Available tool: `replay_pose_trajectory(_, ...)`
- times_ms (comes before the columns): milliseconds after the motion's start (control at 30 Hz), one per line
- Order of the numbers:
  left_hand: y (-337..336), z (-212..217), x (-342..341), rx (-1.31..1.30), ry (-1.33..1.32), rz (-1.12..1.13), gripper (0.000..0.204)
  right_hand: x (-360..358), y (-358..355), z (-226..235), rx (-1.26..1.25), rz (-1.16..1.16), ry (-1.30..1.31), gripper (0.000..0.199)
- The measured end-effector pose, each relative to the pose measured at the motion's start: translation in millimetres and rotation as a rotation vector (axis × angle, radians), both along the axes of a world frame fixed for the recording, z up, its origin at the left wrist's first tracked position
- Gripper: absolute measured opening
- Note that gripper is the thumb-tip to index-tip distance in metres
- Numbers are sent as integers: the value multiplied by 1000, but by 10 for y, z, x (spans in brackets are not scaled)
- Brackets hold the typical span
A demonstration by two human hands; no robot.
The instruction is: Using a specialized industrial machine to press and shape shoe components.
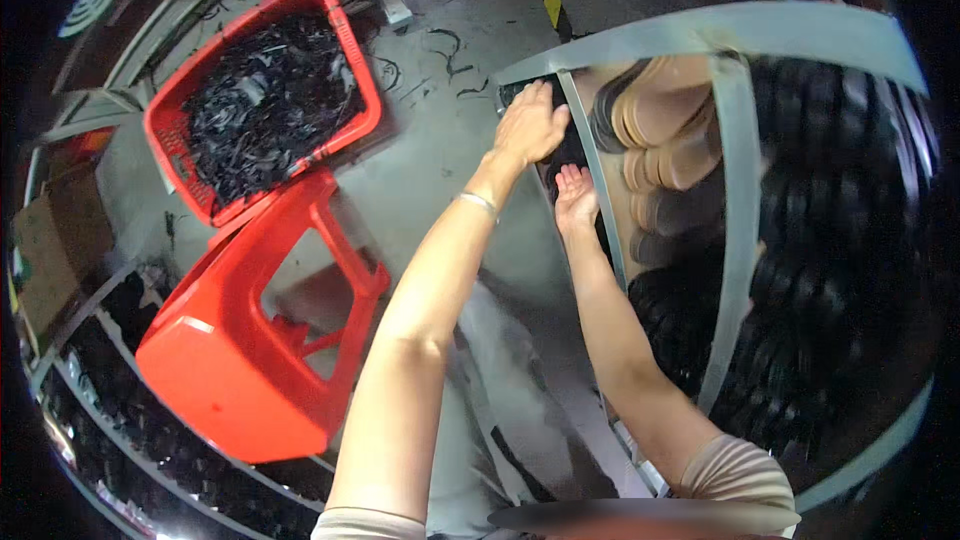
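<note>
My left hand (533, 125) reaches to the narrow end section of a grey metal rack (735, 170). Its back faces up and its fingers lie stretched over black pieces (570, 145), whose exact kind is hard to make out. Lower down, my right hand (577, 198) is turned palm up beside the same pieces, fingers slightly bent and apart. Whether its fingertips touch them cannot be told. Just right of both hands, past a thin metal bar, stand rows of tan and black shoe soles (660, 120).
Many dark soles (820, 270) fill the rack's right part. At the left, a red plastic basket (372, 90) holds black scraps, with a tipped red plastic stool (240, 380) against it. Scraps litter the grey floor (430, 70). A cardboard box (65, 250) stands far left.
</note>
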State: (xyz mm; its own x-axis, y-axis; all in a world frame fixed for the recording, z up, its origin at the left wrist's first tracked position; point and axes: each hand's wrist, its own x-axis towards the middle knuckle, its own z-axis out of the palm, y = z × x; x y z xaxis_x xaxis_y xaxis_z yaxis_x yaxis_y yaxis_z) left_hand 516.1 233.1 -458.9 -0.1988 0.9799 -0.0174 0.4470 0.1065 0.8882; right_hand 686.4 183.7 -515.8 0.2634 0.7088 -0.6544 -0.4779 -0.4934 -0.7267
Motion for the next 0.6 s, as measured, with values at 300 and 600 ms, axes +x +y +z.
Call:
replay_pose_trajectory(300, 1071, -1162, 17, -258, -413, -353, 61, 50, 533, -595, 96, 53, 92, 68)
replay_pose_trajectory(600, 1211, -1028, 194, -331, -467, -478, 77, 914, 768, -923, 44, 80, -117, 75)
